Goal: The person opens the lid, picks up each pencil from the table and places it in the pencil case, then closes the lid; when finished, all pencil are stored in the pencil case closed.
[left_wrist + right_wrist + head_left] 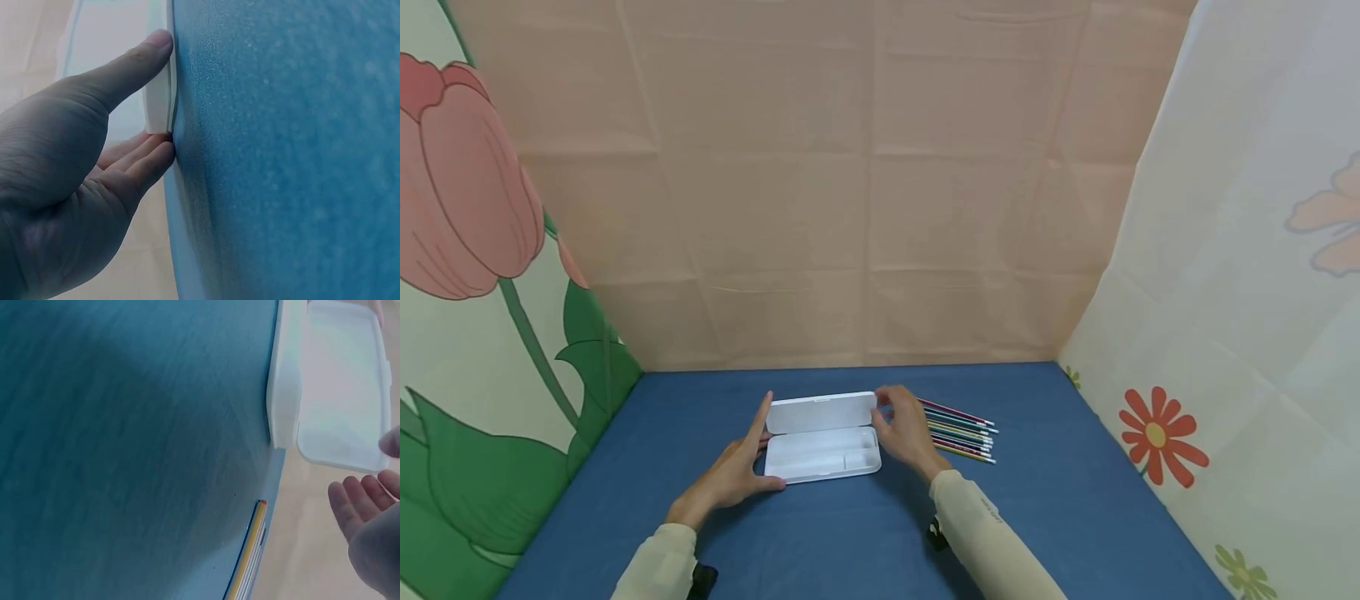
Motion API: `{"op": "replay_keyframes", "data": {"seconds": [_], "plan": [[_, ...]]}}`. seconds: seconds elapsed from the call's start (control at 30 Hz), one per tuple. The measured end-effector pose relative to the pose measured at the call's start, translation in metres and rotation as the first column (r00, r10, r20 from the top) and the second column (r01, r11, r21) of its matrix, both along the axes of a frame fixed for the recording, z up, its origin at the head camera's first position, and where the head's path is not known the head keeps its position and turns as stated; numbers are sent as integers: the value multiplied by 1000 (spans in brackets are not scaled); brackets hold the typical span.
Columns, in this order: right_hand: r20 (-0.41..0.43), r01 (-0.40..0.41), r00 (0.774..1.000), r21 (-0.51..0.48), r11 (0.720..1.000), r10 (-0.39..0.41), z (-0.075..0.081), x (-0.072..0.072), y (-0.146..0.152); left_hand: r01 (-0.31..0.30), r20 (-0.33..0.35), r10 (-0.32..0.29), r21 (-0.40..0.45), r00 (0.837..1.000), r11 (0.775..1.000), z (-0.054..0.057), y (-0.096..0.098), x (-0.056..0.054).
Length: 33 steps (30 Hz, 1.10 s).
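The blue bench carries all items; the left hand grips the near left corner of the white pencil case, thumb on the front wall, fingers round the left end; the case lies open between the two hands, its small divided section nearest the right hand; that hand is at the right end of the lid, thumb overlapping the corner, fingers loosely bent; whether it pinches the lid or only lies against it cannot be told; the pencils lie in a row to the right of the right hand, which hides their left ends; the beige backdrop hangs beyond both hands.

Caution: if the right hand slips, the lid may swing suddenly; if the left hand slackens during a pull, the case may skid or the hinge may strain; an outward sweep of the right hand could roll the pencils apart.

Orientation: the case's long axis runs from left hand to right hand, opening upward, hinge on the far side; the pencils run similarly, right ends angled slightly nearer.
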State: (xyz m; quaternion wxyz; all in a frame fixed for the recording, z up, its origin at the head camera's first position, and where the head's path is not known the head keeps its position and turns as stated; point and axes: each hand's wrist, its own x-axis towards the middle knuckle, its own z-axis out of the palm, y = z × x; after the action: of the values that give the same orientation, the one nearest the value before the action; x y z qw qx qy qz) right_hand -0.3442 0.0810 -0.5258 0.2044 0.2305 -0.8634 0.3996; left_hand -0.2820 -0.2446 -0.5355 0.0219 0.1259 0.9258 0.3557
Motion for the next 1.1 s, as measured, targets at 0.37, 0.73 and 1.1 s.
{"op": "replay_keyframes", "data": {"seconds": [0.37,0.73,1.1], "plan": [[258,-120,964,188,975,68,-2,4,2,17,-40,-16,25,999,1000,-2,-2,0],[460,-212,884,251,945,77,-10,4,7,32,-17,-32,17,999,999,0,-3,-2],[508,-199,860,426,883,-52,-13,8,6,17,-22,-20,-134,1000,991,1,-3,-3]]}}
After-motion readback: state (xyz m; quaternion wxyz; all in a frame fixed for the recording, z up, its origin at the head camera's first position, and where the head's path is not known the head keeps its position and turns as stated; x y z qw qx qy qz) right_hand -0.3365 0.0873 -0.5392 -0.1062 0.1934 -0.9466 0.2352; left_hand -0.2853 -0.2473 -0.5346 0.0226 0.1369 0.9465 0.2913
